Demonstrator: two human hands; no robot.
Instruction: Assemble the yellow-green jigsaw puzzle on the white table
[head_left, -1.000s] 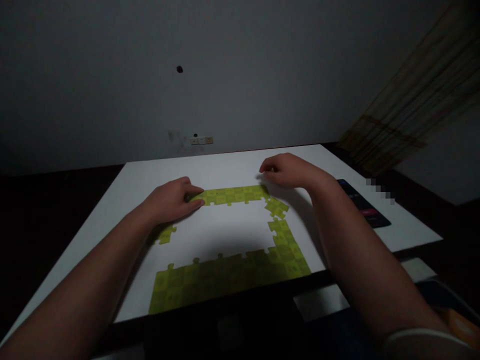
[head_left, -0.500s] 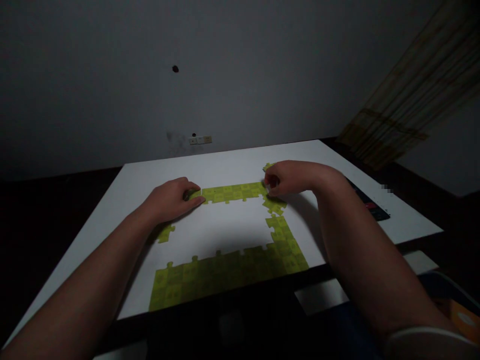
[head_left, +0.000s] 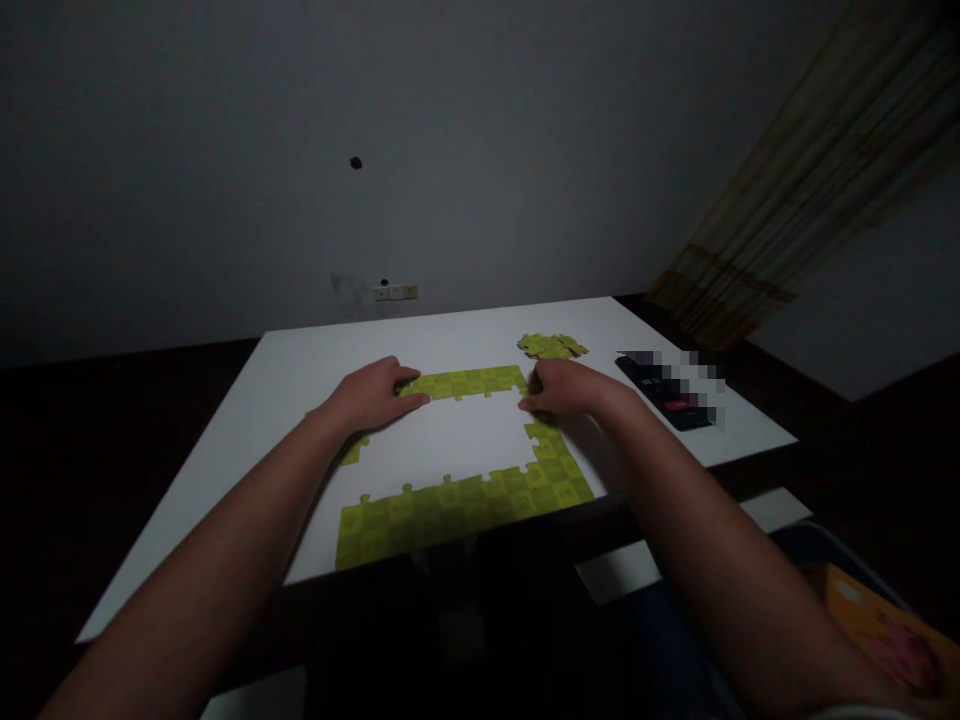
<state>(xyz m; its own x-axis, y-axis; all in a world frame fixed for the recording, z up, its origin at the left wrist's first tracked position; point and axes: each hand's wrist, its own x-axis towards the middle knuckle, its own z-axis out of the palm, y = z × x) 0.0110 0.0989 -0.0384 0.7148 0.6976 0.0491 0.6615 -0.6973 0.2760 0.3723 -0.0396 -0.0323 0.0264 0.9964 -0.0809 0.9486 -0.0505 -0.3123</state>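
While the left hand [head_left: 373, 393], narrowly parted, and right hand [head_left: 564, 388], hold unclear, rested at the part-joined jigsaw border [head_left: 450, 510], loose pieces [head_left: 553, 346] lay piled, unplaced.

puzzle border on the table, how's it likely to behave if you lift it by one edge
The puzzle border would probably sag or come apart, being narrow strips of interlocking pieces with a gap on the left side. It looks thin, so it's likely light. Lying flat on the table, it seems unlikely to roll or tip.
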